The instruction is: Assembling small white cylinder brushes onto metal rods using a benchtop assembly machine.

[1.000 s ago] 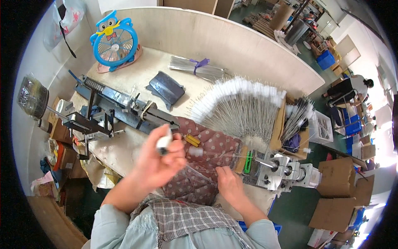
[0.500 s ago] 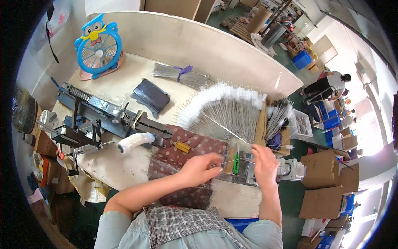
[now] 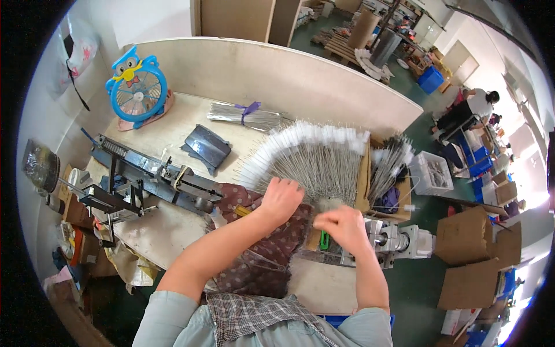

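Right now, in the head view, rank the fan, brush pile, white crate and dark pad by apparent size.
1. Brush pile
2. Fan
3. White crate and dark pad: too alike to rank

Note on the pale table (image 3: 322, 279): a blue fan (image 3: 139, 97) at rear left, a long metal fixture (image 3: 151, 168) before it, a purple-tied wire bundle (image 3: 263, 119) at the rear, a dark flat item (image 3: 208, 144), a spread of white-tipped wires (image 3: 324, 159) and a polka-dot cloth (image 3: 251, 269).
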A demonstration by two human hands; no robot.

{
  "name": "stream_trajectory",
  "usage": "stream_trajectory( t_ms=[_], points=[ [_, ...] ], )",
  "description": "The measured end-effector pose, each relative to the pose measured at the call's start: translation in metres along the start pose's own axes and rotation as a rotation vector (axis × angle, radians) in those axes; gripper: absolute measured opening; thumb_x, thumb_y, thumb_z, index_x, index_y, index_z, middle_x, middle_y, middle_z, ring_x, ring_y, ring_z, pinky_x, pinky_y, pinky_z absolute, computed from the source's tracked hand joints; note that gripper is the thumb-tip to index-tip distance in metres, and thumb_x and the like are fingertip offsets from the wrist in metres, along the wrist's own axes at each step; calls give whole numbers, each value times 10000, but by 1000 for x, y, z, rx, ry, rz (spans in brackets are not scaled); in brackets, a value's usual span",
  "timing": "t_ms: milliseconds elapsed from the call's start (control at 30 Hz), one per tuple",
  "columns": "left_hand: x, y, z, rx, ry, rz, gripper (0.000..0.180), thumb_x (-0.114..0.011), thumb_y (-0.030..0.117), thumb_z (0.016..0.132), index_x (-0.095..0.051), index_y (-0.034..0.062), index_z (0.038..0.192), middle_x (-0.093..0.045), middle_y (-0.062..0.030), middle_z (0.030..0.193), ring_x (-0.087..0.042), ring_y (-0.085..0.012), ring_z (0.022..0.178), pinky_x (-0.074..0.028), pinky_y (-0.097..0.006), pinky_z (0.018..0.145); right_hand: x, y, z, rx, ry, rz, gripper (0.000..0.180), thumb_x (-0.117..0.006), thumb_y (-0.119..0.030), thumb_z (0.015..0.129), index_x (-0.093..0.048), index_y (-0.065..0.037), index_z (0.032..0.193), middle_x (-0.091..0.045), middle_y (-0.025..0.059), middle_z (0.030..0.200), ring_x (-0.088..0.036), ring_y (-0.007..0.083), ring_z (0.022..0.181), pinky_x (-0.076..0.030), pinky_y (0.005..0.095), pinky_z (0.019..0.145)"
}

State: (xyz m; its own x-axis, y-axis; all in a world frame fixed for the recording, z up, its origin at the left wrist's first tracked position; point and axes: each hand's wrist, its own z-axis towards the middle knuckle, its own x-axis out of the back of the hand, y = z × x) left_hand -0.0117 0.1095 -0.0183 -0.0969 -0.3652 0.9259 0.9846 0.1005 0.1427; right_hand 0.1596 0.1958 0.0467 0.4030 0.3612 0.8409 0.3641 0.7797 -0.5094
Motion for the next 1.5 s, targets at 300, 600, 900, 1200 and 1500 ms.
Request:
stream_trajectory(
  t_ms=[300, 600, 900, 1200, 1500],
  points=[
    [45, 7, -127, 292, 94, -781, 192, -631, 143, 836, -657, 66, 1009, -661, -115, 945, -633, -244, 804, -491, -312, 720, -39, -56, 54, 470, -27, 184, 150, -729, -262, 696, -713, -118, 736, -633, 1, 684, -551, 197, 707, -464, 319, 630],
    [46, -75, -188, 1401, 359, -2341, 570, -350, 566, 933, -623, 93, 769, -546, -5, 673, -474, -152, 616, -395, -317, 589, -108, -111, 76, 464, 96, 19, 97, -700, -208, 705, -657, -121, 714, -585, 2, 686, -538, 204, 754, -466, 318, 661],
    [67, -57, -145, 1050, -166, -724, 458, -669, 477, 753, -683, 29, 661, -618, -59, 572, -589, -156, 521, -454, -302, 526, -102, -123, 77, 374, -34, -71, 87, -685, -188, 710, -658, -105, 714, -600, 11, 718, -539, 217, 781, -471, 339, 672],
    [43, -51, -151, 998, 25, -1027, 392, -661, 379, 796, -635, -12, 787, -618, -67, 673, -591, -161, 599, -439, -308, 536, -83, -114, 63, 521, 237, 27, 139, -677, -106, 704, -639, -100, 837, -573, 23, 717, -560, 212, 823, -485, 343, 649],
    [25, -44, -145, 769, 105, -921, 110, -626, 33, 725, -519, 18, 706, -564, -38, 644, -520, -129, 569, -435, -304, 516, -110, -84, 17, 469, 220, 63, 173, -678, -121, 754, -646, -72, 918, -613, 53, 791, -593, 218, 646, -483, 311, 583]
  ],
)
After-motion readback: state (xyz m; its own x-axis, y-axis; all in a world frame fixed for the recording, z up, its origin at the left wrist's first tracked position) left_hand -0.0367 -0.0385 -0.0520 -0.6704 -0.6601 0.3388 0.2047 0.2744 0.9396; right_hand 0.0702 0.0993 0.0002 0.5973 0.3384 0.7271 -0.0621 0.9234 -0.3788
